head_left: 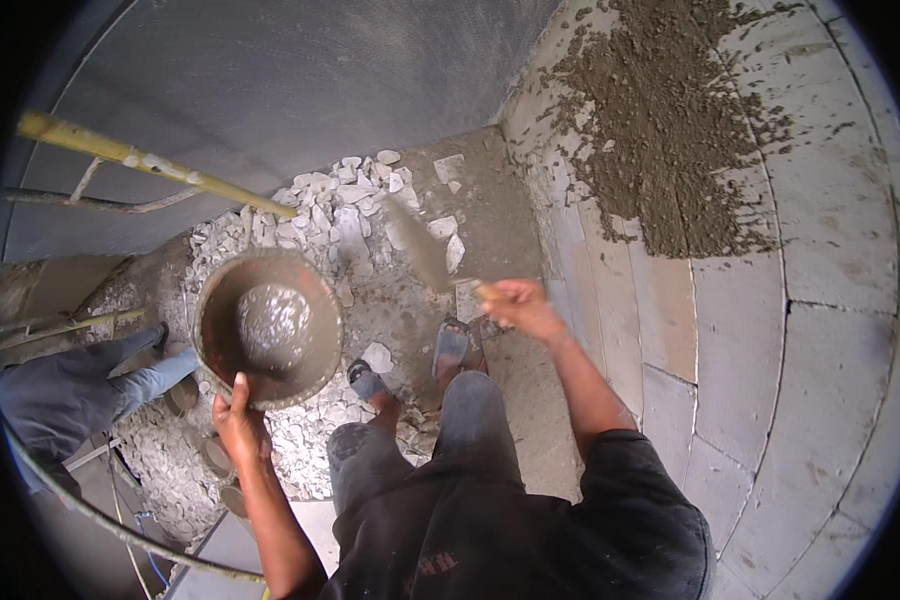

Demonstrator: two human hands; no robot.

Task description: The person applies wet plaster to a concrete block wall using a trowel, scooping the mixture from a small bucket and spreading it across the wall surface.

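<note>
My left hand [240,425] grips the near rim of a round mortar bucket [210,330], thumb over the edge. Wet grey mortar [273,325] lies inside it, shiny on top. In my right hand [523,308] is a trowel by its wooden handle [487,292]; its blade [418,245], smeared by motion, points up and to the left over the rubble. On the block wall [735,340] to my right, a wide rough patch of grey-brown mortar [670,130] clings to the upper part, apart from the trowel.
White broken rubble [335,205] covers the floor ahead of my sandalled feet [370,382]. A yellow scaffold pole [150,160] slants in from the left, before a smooth grey wall [320,80]. Another person [70,400] stands at the left, near a few buckets [215,455].
</note>
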